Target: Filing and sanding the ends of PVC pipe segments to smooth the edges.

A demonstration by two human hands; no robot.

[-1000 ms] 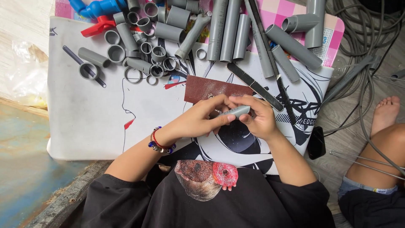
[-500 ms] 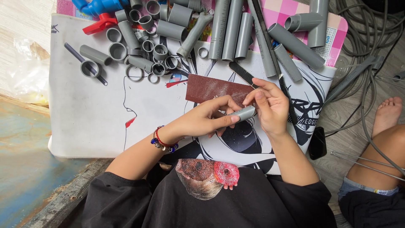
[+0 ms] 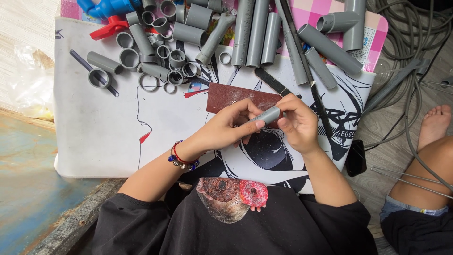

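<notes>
I see both hands meeting over the middle of the white printed mat (image 3: 94, 137), just in front of the chest. The left hand (image 3: 226, 130) has its fingers curled around the near end of a short grey pipe piece (image 3: 266, 114) — thumb and fingertips pressed on it, so it is clamped on the pipe. The right hand (image 3: 297, 125) grips the same piece from the other side, fingers folded over its far end; closed on it too. The pipe lies tilted, lifted a little off the mat, between the two hands.

Directly beyond the hands lies a sheet of dark red sandpaper (image 3: 236, 97), flat on the mat, partly hidden by the knuckles. I cannot tell whether the pipe touches it.

A beaded bracelet (image 3: 181, 158) sits on the left wrist.

Farther up the mat — a scatter of short grey pipe rings and couplings (image 3: 160, 61), and beside them a row of longer grey pipes (image 3: 257, 33) lying side by side. A red and blue valve (image 3: 106, 16) sits at the top left corner. A black hacksaw blade (image 3: 302, 61) runs slantwise across the long pipes.

Off the mat's right edge, grey cables (image 3: 410, 42) coil on the floor, near another person's bare foot (image 3: 434, 123).
</notes>
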